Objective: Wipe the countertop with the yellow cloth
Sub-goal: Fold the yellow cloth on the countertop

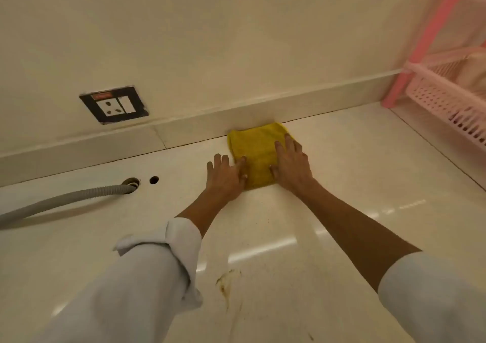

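Mid-wipe: one folded yellow microfibre cloth [256, 156] lies flat on the glossy cream stone countertop [342, 211] at 12 o'clock, far edge touching the low backsplash strip [200, 124]. Left hand [226, 175] presses its left edge, fingers spread flat, gripping nothing. Right hand [290, 165] lies palm-down on the right side, fingers extended, also pressing not grasping. Next move probably: drag the cloth back toward 6 o'clock, where one brown smear [225, 284] remains. Also counted: one grey corrugated hose [60, 202] at 9 o'clock, two holes, one black wall socket [114, 104], one pink plastic rack [444, 90] at 2 o'clock.
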Motion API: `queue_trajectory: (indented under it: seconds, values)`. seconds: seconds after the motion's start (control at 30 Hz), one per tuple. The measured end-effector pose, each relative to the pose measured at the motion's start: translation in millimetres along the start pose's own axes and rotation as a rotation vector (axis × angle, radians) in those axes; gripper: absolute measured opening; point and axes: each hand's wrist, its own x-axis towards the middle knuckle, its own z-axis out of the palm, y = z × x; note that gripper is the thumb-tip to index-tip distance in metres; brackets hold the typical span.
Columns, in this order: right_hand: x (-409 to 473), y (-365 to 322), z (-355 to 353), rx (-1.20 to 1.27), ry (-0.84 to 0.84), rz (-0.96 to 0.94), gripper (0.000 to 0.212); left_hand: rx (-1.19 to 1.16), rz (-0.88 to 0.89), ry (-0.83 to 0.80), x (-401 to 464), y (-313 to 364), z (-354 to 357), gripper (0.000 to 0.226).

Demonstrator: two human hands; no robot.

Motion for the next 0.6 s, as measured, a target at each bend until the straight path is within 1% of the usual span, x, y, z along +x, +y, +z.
queue_trajectory:
  seconds: [0.13, 0.2, 0.27, 0.33, 0.47, 0.53, 0.6]
  values:
    - [22.7, 0.5, -8.3, 0.128, -0.125, 0.155, 0.086, -0.132, -0.037, -0.062, 17.4, 13.6, -10.6, 0.038]
    - [33.1, 1.0, -9.6, 0.131, -0.184, 0.166, 0.089, -0.263, -0.096, -0.083, 23.3, 20.2, -12.0, 0.037]
    - [39.0, 3.7, -12.1, 0.139, -0.199, 0.141, 0.082, -0.377, -0.141, -0.063, 27.8, 23.2, -12.9, 0.037]
    - [41.3, 6.9, -13.3, 0.193, -0.161, 0.13, 0.07, -0.489, -0.164, -0.012, 28.8, 24.4, -12.0, 0.038]
    - [31.7, 3.4, -11.0, 0.275, -0.098, 0.158, 0.054, -0.701, -0.194, 0.072, 20.3, 21.2, -13.9, 0.044]
    - [25.2, -0.8, -9.4, 0.237, -0.083, 0.158, 0.048, -0.776, -0.21, 0.079, 12.7, 17.2, -18.0, 0.048]
    - [16.9, -6.2, -9.1, 0.155, -0.077, 0.186, 0.049, -0.832, -0.223, 0.073, 3.3, 12.3, -24.1, 0.051]
